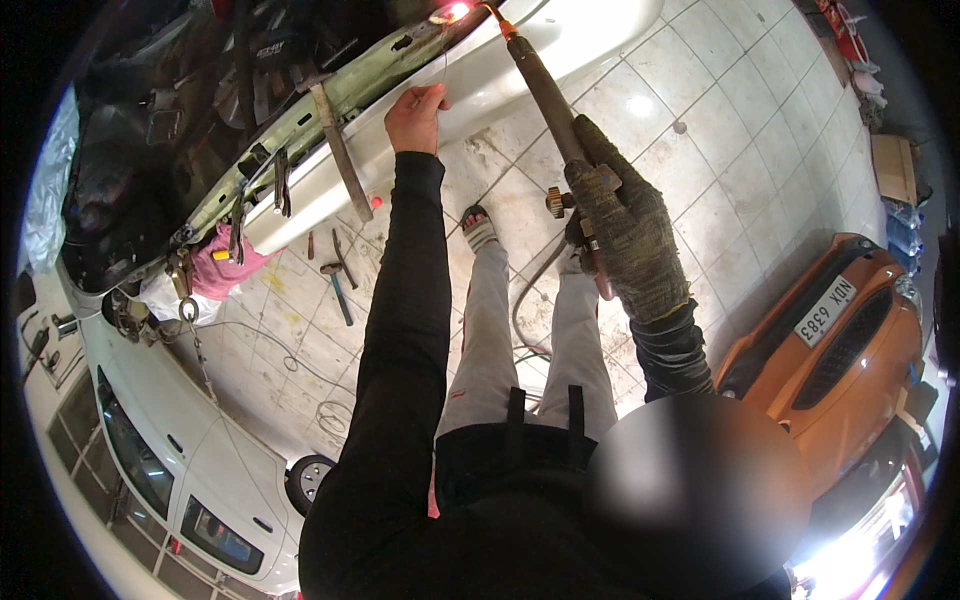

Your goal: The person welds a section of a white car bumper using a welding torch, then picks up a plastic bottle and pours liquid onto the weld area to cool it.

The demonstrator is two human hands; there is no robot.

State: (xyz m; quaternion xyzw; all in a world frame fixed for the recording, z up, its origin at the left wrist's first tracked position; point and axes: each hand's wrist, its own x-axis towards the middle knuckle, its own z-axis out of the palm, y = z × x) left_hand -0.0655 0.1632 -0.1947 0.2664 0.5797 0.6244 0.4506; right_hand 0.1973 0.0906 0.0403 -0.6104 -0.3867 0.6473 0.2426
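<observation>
My bare left hand [415, 120] pinches a thin filler wire [445, 66] between thumb and fingers. The wire rises toward a bright glowing spot [455, 12] on the edge of the car body. My right hand [628, 230], in a dark knitted work glove, is wrapped round a gas torch [543, 97]. The bent tip of the torch reaches up to the glowing spot. A brass valve knob [556, 202] sticks out beside the glove. Between the hands and the engine bay runs a pale green metal rail [345, 97], with a glossy white bumper panel [490, 97] alongside it.
A wooden-handled hammer [341, 150] rests across the rail; locking pliers [282, 180] hang nearby. On the tiles lie a blue-handled hammer [338, 292] and a hose [523, 300]. A white car [175, 440] stands at the left, an orange bumper [825, 330] at the right.
</observation>
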